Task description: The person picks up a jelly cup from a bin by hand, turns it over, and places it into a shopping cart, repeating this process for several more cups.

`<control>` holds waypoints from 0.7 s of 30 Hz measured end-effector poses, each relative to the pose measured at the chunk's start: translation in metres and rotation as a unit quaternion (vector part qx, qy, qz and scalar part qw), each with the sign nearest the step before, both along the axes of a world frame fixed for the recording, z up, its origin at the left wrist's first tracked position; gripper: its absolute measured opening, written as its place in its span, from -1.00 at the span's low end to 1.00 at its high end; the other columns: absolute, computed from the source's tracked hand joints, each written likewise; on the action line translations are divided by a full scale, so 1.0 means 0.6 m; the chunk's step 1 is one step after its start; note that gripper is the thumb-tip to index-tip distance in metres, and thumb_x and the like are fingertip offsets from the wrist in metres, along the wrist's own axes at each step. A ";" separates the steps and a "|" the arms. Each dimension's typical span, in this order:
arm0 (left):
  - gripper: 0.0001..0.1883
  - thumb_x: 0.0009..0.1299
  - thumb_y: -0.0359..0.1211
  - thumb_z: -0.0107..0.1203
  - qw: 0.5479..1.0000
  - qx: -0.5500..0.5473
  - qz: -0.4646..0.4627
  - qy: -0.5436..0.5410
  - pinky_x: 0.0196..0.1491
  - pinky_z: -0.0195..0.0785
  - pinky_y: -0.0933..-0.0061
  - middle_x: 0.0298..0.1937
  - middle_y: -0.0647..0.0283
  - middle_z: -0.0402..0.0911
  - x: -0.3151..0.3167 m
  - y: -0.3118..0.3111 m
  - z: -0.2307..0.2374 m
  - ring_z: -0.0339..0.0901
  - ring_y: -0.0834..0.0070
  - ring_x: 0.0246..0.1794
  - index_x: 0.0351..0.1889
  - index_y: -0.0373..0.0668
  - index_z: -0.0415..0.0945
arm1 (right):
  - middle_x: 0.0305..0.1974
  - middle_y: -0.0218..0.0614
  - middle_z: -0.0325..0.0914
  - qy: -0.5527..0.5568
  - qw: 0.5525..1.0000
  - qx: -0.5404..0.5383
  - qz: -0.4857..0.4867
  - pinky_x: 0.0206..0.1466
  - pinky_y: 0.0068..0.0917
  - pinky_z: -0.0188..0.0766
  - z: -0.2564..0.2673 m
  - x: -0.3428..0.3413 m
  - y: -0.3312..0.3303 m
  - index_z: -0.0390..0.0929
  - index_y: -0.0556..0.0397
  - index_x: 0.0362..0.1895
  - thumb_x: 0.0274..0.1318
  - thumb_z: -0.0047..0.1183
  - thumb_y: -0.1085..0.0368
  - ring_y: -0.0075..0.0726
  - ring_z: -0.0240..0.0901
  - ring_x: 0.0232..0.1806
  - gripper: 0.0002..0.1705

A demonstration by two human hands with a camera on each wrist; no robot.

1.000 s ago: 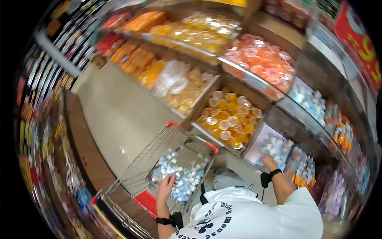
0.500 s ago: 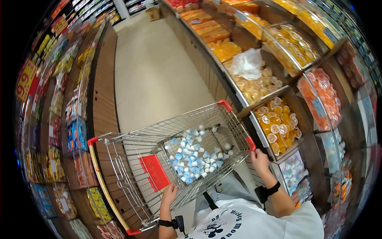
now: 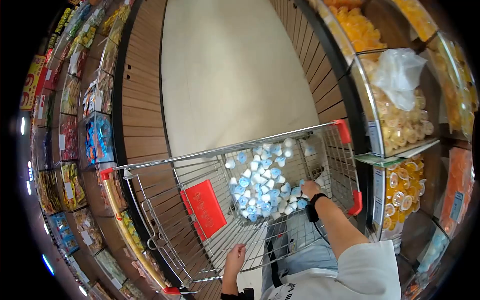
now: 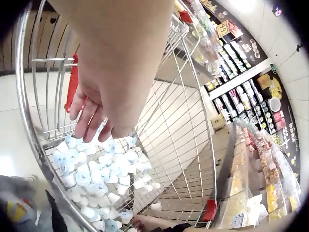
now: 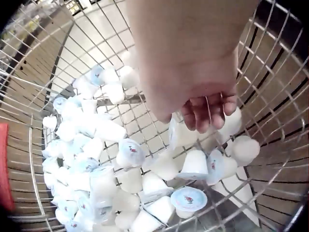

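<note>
In the lower middle of the head view, a wire shopping cart point(image 3: 342, 131) holds a heap of small sealed cups point(image 3: 262, 185), white with pale blue lids, spread over its floor. At the heap's right edge, the right hand point(image 3: 311, 189) reaches down into the cart, a dark wristband point(image 3: 315, 204) behind it. In the right wrist view its fingers are loosely bent just above several cups; I cannot tell whether it grasps one, since the palm faces away. The left hand point(image 3: 236, 257), at the bottom centre of the head view, is beside the cart's near side, its fingers relaxed and holding nothing.

A red panel point(image 3: 204, 209) is fixed left of the heap, and the yellow handle point(image 3: 125, 232) slants down the lower left. Packaged goods fill the shelves along the left edge, blue packets point(image 3: 100, 140) among them. At the upper right, a crumpled clear plastic bag point(image 3: 400, 77) lies on pale yellow cups point(image 3: 400, 125); below them sit amber cups point(image 3: 402, 190). Pale floor point(image 3: 235, 65) stretches across the top centre.
</note>
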State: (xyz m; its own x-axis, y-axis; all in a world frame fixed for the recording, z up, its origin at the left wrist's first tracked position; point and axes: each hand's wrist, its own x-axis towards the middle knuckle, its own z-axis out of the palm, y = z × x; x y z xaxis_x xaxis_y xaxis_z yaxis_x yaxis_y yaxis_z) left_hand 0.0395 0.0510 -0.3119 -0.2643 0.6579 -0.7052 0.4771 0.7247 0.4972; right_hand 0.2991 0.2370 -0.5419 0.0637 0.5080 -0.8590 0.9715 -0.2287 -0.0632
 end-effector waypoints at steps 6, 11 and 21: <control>-0.81 0.14 -0.32 -0.15 0.998 -0.051 -0.020 0.016 -0.39 0.24 0.47 -0.47 0.10 0.44 0.011 -0.006 -0.020 0.41 0.33 -0.46 -0.37 -0.24 0.35 | -0.36 -0.12 0.40 0.014 0.999 0.019 -0.029 -0.28 -0.29 0.27 -0.066 -0.004 0.000 0.42 0.09 -0.42 -0.19 -0.21 0.27 -0.10 0.32 -0.30 -0.77; -0.81 0.14 -0.35 -0.14 1.000 -0.028 -0.011 0.003 -0.40 0.23 0.45 -0.45 0.10 0.43 0.021 0.051 0.008 0.40 0.31 -0.46 -0.33 -0.23 0.32 | -0.47 -0.10 0.39 0.170 0.977 0.118 -0.047 -0.39 -0.27 0.24 -0.033 -0.019 0.019 0.37 0.11 -0.49 -0.25 -0.12 0.22 -0.03 0.31 -0.42 -0.78; -0.82 0.21 -0.38 -0.21 0.976 0.150 0.069 -0.141 -0.35 0.25 0.61 -0.42 0.19 0.45 0.006 0.161 0.149 0.41 0.55 -0.39 -0.30 -0.28 0.31 | -0.74 -0.55 0.15 0.617 0.744 -0.139 -0.216 -0.64 -0.76 0.02 0.372 -0.132 0.056 0.17 -0.01 -0.67 -0.05 -0.16 0.21 -0.71 0.08 -0.70 -0.75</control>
